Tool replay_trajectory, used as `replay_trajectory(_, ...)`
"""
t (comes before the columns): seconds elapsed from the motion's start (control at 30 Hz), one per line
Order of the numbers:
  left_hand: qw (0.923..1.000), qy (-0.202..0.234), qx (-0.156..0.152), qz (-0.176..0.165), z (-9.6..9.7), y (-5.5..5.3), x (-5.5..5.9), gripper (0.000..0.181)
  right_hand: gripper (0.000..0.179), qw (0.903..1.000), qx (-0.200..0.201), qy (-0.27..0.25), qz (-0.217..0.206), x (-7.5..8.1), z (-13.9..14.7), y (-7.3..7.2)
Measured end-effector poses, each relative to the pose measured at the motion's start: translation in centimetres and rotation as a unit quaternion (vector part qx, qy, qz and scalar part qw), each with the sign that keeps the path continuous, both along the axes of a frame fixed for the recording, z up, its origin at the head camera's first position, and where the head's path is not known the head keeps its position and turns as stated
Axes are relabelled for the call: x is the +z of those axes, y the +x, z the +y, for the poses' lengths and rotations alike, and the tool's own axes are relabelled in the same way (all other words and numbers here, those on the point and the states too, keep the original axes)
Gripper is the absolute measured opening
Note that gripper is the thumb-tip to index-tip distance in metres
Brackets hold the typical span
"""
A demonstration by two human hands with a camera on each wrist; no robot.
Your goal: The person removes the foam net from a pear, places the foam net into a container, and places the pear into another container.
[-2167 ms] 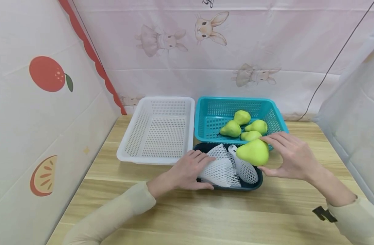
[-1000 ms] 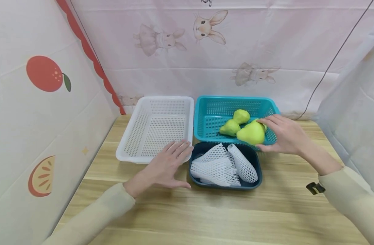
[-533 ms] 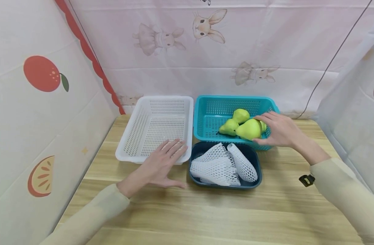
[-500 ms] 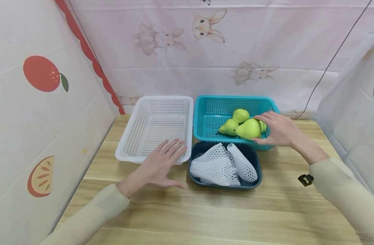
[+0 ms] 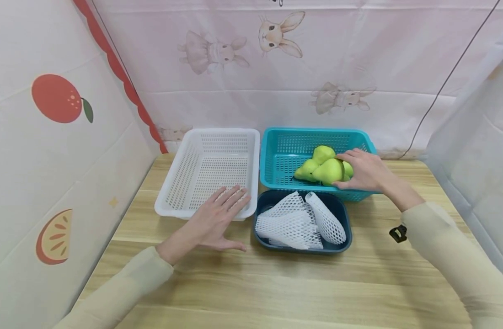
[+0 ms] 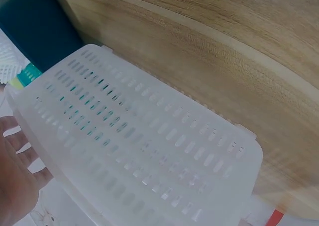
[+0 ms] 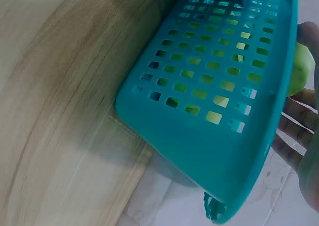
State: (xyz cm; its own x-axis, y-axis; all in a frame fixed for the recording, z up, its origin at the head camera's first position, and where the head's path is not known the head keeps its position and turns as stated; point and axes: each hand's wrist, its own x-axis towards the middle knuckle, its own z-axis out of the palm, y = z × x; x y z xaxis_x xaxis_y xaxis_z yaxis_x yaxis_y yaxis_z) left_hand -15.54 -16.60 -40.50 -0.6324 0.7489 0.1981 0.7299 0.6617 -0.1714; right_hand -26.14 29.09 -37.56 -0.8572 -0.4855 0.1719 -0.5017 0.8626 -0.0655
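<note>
My right hand (image 5: 364, 171) reaches over the front right of the teal basket (image 5: 272, 183). Its fingers and thumb pinch the blunt end of a green pear (image 5: 328, 172), low among other pears (image 5: 323, 153) there. In the right wrist view, pear skin (image 7: 300, 69) shows beside the fingers above the basket's rim. My left hand (image 5: 212, 219) is spread at the front right corner of the white basket (image 5: 169, 208), holding nothing; whether it touches the rim, I cannot tell. White foam net sleeves (image 5: 290, 226) lie in the dark blue tray (image 5: 346, 246) between the hands.
The white basket's side (image 6: 149, 136) fills much of the left wrist view. Both baskets stand side by side at the back of the wooden table (image 5: 276, 292), with the tray in front of the teal one. Printed cloth walls (image 5: 243, 68) enclose the back and sides.
My right hand has carried the pear from above the tray back and down into the teal basket, among the others. My left hand has left the foam sleeves and moved left toward the white basket.
</note>
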Motion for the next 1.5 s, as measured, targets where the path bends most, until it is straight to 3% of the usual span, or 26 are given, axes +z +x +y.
replay_trajectory(0.7, 0.9998, -0.013, 0.003, 0.015, 0.0, 0.1, -0.1, 0.122, 0.077, 0.9983, 0.022, 0.040, -0.036, -1.4, -1.9, -2.4)
replay_trajectory(1.27, 0.9999, -0.011, 0.005, 0.010, 0.0, 0.3, -0.4, 0.122, 0.080, 0.9971, 0.034, 0.062, -0.029, -3.2, -2.3, -3.4)
replay_trajectory(1.5, 1.0000, 0.002, -0.002, 0.005, 0.2, 0.3, -0.5, 0.121, 0.072, 0.9960, 0.045, 0.071, -0.029, -3.4, -2.3, -3.3)
